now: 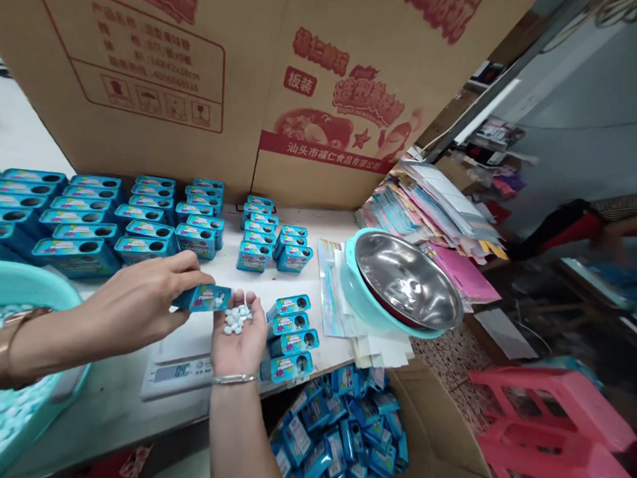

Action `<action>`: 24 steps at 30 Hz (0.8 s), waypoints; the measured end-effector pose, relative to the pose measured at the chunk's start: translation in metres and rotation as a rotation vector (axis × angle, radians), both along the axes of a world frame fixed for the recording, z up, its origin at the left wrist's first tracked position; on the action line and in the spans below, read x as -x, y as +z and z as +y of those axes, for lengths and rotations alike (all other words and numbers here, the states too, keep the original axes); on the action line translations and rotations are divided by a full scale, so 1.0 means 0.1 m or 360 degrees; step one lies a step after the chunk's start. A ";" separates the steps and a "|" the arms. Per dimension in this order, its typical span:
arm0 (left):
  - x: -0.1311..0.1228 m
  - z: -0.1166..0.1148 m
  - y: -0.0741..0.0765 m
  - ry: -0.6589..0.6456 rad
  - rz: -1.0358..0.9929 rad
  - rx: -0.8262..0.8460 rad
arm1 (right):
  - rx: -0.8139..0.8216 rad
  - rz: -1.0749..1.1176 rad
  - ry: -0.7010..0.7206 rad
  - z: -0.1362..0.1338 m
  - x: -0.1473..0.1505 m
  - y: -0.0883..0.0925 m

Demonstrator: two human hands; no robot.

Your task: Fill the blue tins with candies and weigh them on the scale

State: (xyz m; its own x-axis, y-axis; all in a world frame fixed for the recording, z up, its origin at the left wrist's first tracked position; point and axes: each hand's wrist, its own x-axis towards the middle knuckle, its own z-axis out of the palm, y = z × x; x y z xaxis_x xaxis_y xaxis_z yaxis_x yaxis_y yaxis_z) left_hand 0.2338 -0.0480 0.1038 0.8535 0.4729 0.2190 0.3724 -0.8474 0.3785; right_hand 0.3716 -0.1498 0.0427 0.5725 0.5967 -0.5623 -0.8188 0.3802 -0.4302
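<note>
My left hand (149, 301) grips a small blue candy box (208, 298) between thumb and fingers. The box lies tilted on its side, its hole end facing my right palm. My right hand (240, 348) is turned palm up and cupped, with a small heap of pale blue-white candies (237, 318) in it. Below my hands stands a white digital scale (178, 379) with a lit display, partly covered by them. Just right of my right hand, several blue boxes (291, 323) stand in a short column with their round holes showing.
A turquoise basin (60, 282) of candies stands at left. Rows of blue boxes (78, 250) line the table before a large carton (201, 55). A steel bowl (410, 278) sits right. Below the edge, an open carton (439, 446) holds more boxes, beside red stools (561, 413).
</note>
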 end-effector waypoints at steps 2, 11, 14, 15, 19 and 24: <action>0.01 0.05 -0.05 0.0066 -0.0071 0.0150 | 0.0013 0.0300 -0.0067 -0.04 -0.05 0.15; 0.01 0.04 -0.70 0.0388 -0.0116 0.0685 | -0.0233 0.0021 0.0069 -0.36 -0.44 0.14; 0.09 -0.02 -0.76 0.0400 -0.0048 0.0623 | -0.0376 -0.0335 0.0218 -0.52 -0.58 0.04; 0.13 -0.03 -0.73 0.0395 -0.0063 0.0607 | -0.0410 -0.0408 0.0246 -0.56 -0.62 0.04; 0.38 0.02 -0.46 0.0366 -0.0266 0.0486 | -0.0451 -0.0516 0.0283 -0.69 -0.72 0.11; 0.65 0.10 -0.30 0.0404 -0.0367 0.0466 | -0.0420 -0.0531 0.0310 -0.65 -0.66 0.19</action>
